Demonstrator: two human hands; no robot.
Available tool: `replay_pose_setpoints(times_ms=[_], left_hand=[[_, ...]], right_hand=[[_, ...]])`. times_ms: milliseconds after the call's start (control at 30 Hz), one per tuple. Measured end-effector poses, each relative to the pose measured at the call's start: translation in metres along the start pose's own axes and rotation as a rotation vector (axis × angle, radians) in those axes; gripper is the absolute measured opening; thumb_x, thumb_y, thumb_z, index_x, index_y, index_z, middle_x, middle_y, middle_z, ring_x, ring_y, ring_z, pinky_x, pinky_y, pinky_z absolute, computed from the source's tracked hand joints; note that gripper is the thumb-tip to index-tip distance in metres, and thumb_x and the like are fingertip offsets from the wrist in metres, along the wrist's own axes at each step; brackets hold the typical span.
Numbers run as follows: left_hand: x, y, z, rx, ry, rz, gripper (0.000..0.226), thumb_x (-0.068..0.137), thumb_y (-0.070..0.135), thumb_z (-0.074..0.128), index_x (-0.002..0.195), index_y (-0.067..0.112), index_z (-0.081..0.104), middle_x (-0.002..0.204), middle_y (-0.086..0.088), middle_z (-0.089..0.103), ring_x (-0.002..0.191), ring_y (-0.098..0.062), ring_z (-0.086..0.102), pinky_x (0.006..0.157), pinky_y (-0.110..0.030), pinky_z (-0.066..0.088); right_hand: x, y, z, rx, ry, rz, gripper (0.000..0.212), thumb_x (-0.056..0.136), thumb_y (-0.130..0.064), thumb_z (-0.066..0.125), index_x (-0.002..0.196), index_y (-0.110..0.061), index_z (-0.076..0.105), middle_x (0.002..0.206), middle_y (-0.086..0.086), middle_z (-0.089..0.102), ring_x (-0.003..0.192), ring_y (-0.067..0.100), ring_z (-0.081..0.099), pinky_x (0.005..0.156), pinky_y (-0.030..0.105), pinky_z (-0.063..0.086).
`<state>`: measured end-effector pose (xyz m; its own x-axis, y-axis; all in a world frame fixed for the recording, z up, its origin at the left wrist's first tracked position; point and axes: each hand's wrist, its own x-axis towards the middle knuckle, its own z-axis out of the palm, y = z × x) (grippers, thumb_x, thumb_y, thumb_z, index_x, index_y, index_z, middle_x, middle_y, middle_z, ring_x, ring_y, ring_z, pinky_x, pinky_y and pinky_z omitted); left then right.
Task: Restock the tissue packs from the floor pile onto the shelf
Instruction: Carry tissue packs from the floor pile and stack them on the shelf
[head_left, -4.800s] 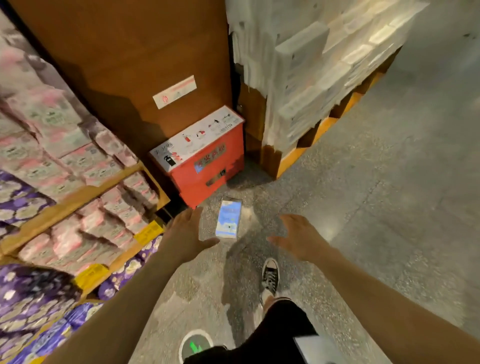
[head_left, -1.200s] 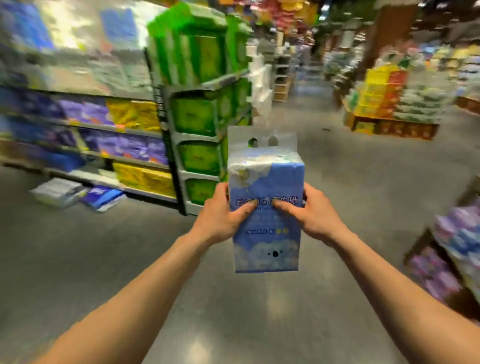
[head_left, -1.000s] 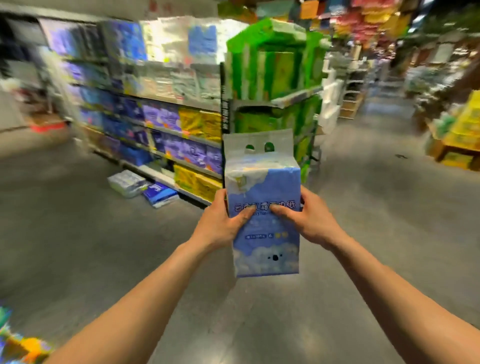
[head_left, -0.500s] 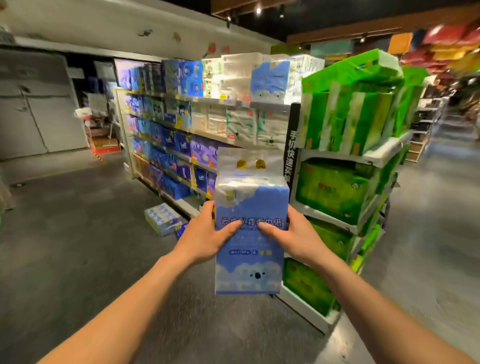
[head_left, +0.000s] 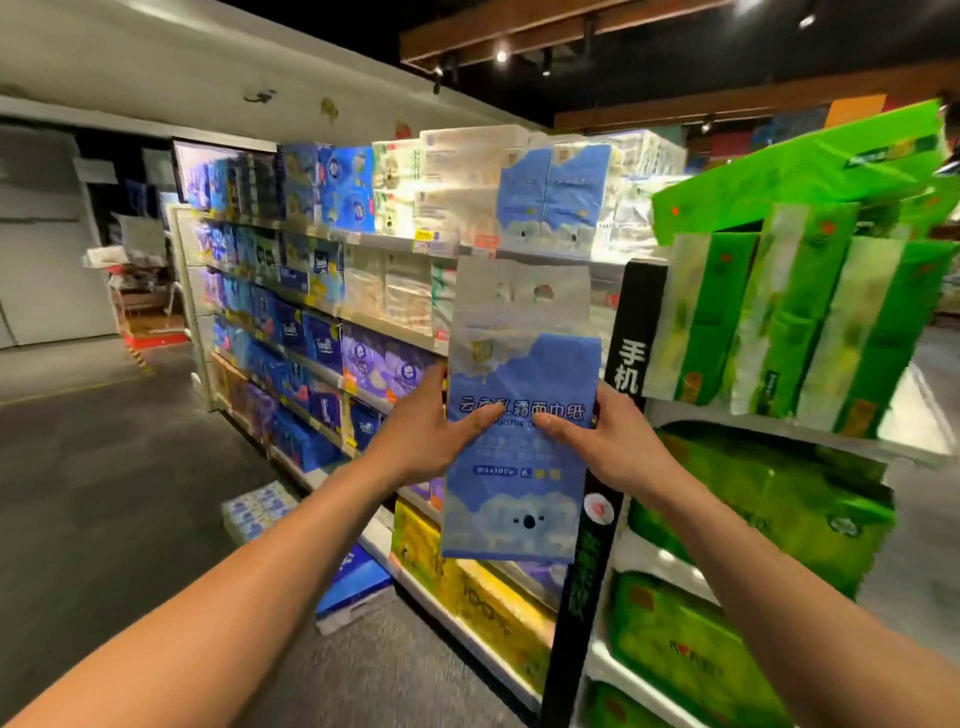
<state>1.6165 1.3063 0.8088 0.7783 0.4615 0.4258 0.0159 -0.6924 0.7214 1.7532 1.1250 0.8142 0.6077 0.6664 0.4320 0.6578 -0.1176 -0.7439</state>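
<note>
**Head view.** A blue-and-white tissue pack (head_left: 519, 447) is held upright between both hands. Its long axis is vertical, the clear carry-handle flap is uppermost and the koala print sits near its lower edge.

The left hand (head_left: 415, 434) grips the pack's left side, with the thumb laid across the printed front and the other fingers wrapped out of sight behind. The right hand (head_left: 618, 444) mirrors it on the right side, and its thumb nearly meets the left thumb at the middle of the front face. Both hands are thus clamped on the pack at mid-height, and neither is plainly nearer the shelving than the other.

The pack hangs in the air and touches no shelf. It is in front of the black end upright (head_left: 626, 374), which divides the long gondola from the green-pack end display (head_left: 779, 322).

Matching koala-print packs (head_left: 550, 208) stand on the top shelf (head_left: 395, 240) near its right end, above and beyond the held pack's handle flap. Judged from this, the coming move is a lift upward and forward, with the long axis kept vertical, to set the pack beside its fellows at that shelf's front edge. Whether a gap is free there cannot be told.

The floor packs (head_left: 260, 512) lie at the foot of the gondola, to the lower left of the hands
</note>
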Motion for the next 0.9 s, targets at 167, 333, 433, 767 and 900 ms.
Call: replay_pose_setpoints(times_ms=[167, 333, 433, 767, 900], left_hand=[[0.140, -0.028, -0.010, -0.021, 0.018, 0.043, 0.061, 0.081, 0.059, 0.067, 0.125, 0.023, 0.045, 0.119, 0.008, 0.062, 0.108, -0.017, 0.062, 0.091, -0.040, 0.051], [0.262, -0.072, -0.010, -0.051, 0.015, 0.134, 0.058, 0.083, 0.054, 0.069, 0.126, 0.021, 0.050, 0.109, 0.012, 0.061, 0.098, -0.011, 0.060, 0.079, -0.028, 0.043], [0.336, -0.095, -0.012, -0.040, -0.018, 0.246, 0.055, 0.083, 0.058, 0.068, 0.124, 0.025, 0.053, 0.110, 0.011, 0.066, 0.095, -0.013, 0.064, 0.075, -0.032, 0.050], [0.537, -0.054, -0.012, -0.218, -0.196, 0.522, 0.053, 0.081, 0.061, 0.069, 0.116, 0.022, 0.056, 0.102, 0.000, 0.068, 0.092, -0.022, 0.068, 0.074, -0.046, 0.058], [0.582, -0.012, 0.009, -0.356, -0.331, 0.556, 0.048, 0.085, 0.052, 0.070, 0.118, 0.020, 0.056, 0.105, -0.003, 0.068, 0.083, -0.023, 0.071, 0.050, -0.043, 0.060]], right_hand=[[0.137, 0.018, -0.006, -0.056, 0.086, -0.023, 0.047, 0.079, -0.052, 0.079, 0.116, -0.027, 0.066, 0.109, -0.011, 0.074, 0.098, 0.010, 0.071, 0.089, 0.047, 0.058], [0.244, 0.041, 0.005, -0.105, 0.168, -0.048, 0.038, 0.084, -0.037, 0.080, 0.116, -0.020, 0.069, 0.107, -0.008, 0.075, 0.098, 0.009, 0.071, 0.090, 0.045, 0.058], [0.298, 0.055, 0.011, -0.162, 0.245, -0.063, 0.039, 0.084, -0.039, 0.079, 0.116, -0.020, 0.070, 0.108, -0.007, 0.076, 0.099, 0.009, 0.070, 0.092, 0.043, 0.057], [0.420, 0.027, -0.046, -0.331, 0.478, -0.034, 0.019, 0.088, -0.030, 0.077, 0.104, -0.023, 0.072, 0.098, -0.010, 0.076, 0.089, 0.002, 0.070, 0.076, 0.028, 0.059], [0.440, 0.014, -0.094, -0.389, 0.463, 0.009, 0.033, 0.081, -0.009, 0.082, 0.112, -0.014, 0.070, 0.080, -0.021, 0.074, 0.073, -0.010, 0.065, 0.059, 0.009, 0.049]])
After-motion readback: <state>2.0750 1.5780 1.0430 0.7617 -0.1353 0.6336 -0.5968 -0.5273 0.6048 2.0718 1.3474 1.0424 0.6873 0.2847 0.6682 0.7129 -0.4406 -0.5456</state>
